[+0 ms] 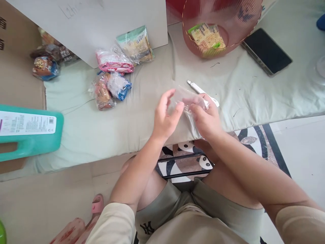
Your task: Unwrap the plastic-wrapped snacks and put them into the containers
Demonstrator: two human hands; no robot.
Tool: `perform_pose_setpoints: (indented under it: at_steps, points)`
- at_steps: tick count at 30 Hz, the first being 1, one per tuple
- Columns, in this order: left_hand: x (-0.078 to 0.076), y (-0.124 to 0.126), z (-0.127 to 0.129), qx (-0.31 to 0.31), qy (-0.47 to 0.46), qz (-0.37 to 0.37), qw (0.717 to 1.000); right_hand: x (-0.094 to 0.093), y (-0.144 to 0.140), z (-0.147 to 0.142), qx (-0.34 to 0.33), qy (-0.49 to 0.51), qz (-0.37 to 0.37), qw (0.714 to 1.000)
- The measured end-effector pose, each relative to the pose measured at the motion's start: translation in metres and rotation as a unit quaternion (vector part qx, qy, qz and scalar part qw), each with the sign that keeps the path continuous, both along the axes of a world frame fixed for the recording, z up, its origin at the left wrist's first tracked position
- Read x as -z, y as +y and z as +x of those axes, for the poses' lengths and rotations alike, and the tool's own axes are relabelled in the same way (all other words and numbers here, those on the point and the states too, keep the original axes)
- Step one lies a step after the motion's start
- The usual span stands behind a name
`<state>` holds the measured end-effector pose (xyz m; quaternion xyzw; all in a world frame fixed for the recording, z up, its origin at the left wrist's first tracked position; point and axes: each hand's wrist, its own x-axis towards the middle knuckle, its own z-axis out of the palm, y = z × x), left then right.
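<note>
A crumpled clear plastic bag (189, 96) is pinched between the thumb and fingers of my right hand (207, 117), above the front part of the cloth-covered surface. My left hand (165, 115) is at the bag's left edge, its thumb and fingers apart with a gap between them. Whether its fingertips touch the film is hard to see. Just behind my right hand lies a white utility knife (196, 88), its lower end close to my fingers.
Several wrapped snacks (114, 62) lie left of my hands, by a white box (127, 20). A pink ribbed bowl (188, 37) holding snack packets and a black phone (269, 51) are at the back right. A teal jug (59, 130) lies far left. Another person's pink slipper (98, 204) shows below.
</note>
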<state>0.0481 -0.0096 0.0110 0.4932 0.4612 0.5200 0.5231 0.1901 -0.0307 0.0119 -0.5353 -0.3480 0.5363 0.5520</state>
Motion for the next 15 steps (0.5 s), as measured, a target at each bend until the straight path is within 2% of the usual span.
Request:
perform_pose_setpoints:
  at_steps: [3, 5, 9, 10, 14, 15]
  points:
    - [-0.001, 0.000, 0.014, 0.098, -0.150, -0.100, 0.979, 0.000, -0.002, -0.006, -0.078, 0.088, 0.017, 0.993]
    - [-0.001, 0.003, 0.016, 0.093, -0.191, -0.119, 0.970, 0.000, -0.001, -0.006, -0.081, 0.131, 0.014, 0.988]
    - [0.000, 0.008, 0.013, 0.050, -0.179, -0.125, 0.975, 0.002, 0.003, 0.005, 0.023, 0.039, 0.033, 0.998]
    - [0.001, 0.008, 0.012, 0.055, -0.166, -0.125, 0.977, 0.001, 0.004, 0.009, 0.016, 0.022, 0.025, 0.999]
    - [0.000, 0.011, 0.011, 0.076, -0.123, -0.130, 0.981, -0.010, 0.005, 0.021, -0.107, -0.009, -0.016, 0.994]
    - [-0.001, 0.013, 0.011, 0.076, -0.124, -0.135, 0.980, -0.014, 0.004, 0.022, -0.114, -0.024, -0.013, 0.993]
